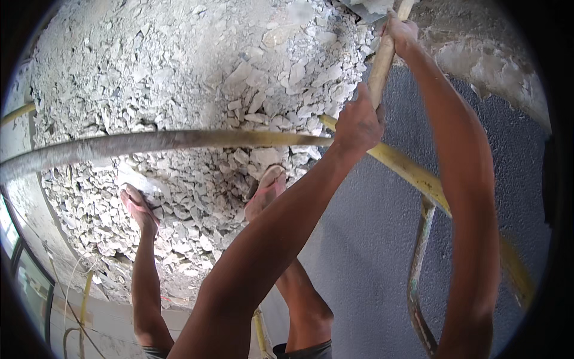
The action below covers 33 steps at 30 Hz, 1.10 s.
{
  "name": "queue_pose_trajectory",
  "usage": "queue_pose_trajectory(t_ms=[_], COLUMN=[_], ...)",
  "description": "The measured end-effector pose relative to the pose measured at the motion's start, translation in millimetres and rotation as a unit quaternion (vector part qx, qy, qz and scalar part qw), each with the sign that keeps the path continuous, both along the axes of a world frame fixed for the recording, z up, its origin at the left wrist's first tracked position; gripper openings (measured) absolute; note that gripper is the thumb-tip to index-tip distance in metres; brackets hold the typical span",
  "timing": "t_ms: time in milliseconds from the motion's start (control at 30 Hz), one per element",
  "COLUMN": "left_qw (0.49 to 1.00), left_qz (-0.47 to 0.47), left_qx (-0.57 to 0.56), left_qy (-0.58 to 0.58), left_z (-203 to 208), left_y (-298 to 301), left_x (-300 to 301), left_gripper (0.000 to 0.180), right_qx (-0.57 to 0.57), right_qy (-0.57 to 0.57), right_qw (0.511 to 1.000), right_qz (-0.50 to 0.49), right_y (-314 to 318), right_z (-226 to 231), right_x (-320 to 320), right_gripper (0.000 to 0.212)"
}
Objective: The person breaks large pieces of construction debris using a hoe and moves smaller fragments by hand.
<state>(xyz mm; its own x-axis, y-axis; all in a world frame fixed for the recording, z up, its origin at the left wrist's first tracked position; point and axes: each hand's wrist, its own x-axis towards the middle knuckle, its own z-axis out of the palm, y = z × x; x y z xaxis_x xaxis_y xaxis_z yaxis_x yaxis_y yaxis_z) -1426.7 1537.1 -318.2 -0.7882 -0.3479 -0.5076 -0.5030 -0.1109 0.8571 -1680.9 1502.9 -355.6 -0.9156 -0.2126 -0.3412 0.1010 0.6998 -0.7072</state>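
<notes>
Both of my hands are wrapped around a pale wooden handle (pixel 381 70) that slants up to the right. My left hand (pixel 360 122) is closed on its lower end, in front of the yellow pipe. Farther up, near the top of the view, my right hand (pixel 401 36) grips the same handle. The handle runs out of view at the top edge, so I cannot tell what tool it belongs to. Just left of my right hand, broken whitish masonry (pixel 378 6) shows at the top edge.
Grey-white rubble (pixel 197 209) spreads below, under my feet in pink flip-flops (pixel 139 203). A worn metal pipe (pixel 179 140) crosses in front of me. A yellow scaffold pipe (pixel 412 170) runs along the dark grey wall (pixel 359 239). Rough exposed masonry (pixel 490 66) lies upper right.
</notes>
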Motion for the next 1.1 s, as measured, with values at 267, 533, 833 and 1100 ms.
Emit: queue_pose_trajectory(t_ms=[267, 533, 833, 1100], left_qw=[0.985, 0.991, 0.988, 0.992], left_qz=[0.085, 0.044, 0.021, 0.118], left_qx=[0.145, 0.057, 0.135, 0.050], left_qy=[-0.029, -0.111, -0.079, -0.005], left_z=[8, 42, 73, 1], left_y=[29, 9, 37, 34], left_x=[-33, 47, 107, -32], left_gripper=[0.041, 0.040, 0.034, 0.038], right_qx=[0.201, 0.036, 0.017, 0.086], right_qy=[0.035, -0.187, -0.094, -0.053], right_qw=[0.963, 0.981, 0.994, 0.994], right_qz=[0.177, -0.034, -0.050, 0.031], right_y=[25, 21, 35, 9], right_z=[-62, -6, 36, -2], right_x=[-100, 38, 117, -31], right_gripper=[0.062, 0.026, 0.020, 0.037])
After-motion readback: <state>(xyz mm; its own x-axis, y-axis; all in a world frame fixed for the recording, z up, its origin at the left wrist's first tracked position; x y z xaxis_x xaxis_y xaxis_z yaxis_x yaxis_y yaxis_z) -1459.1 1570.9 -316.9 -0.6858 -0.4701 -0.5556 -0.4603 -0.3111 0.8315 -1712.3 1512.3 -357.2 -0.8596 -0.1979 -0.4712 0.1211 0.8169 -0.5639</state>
